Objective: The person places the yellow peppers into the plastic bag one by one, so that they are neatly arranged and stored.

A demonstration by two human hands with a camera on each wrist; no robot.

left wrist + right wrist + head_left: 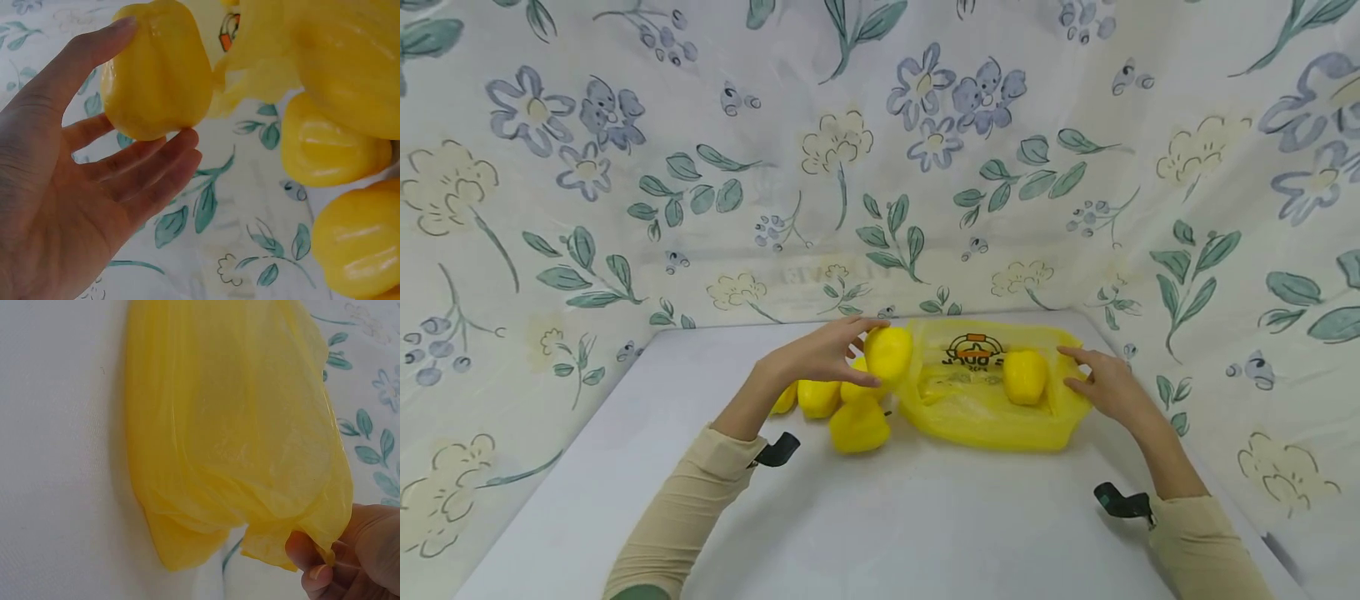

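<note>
A yellow bell pepper (889,357) is held up between the thumb and fingers of my left hand (820,354), at the left side of a yellow plastic bag (985,429). The left wrist view shows the same bell pepper (159,72) with the thumb on one side and fingertips on the other. My right hand (1108,385) pinches the bag's right edge; in the right wrist view the fingers of that hand (340,565) grip a fold of the thin plastic (237,437). Another yellow pepper (1026,377) lies in the bag.
Several more yellow peppers (859,425) lie in a group on the white table (910,533), left of the bag and below my left hand. Behind the table hangs a floral-patterned cloth (842,208). A small black device (778,450) sits at the left wrist, another (1122,502) at the right.
</note>
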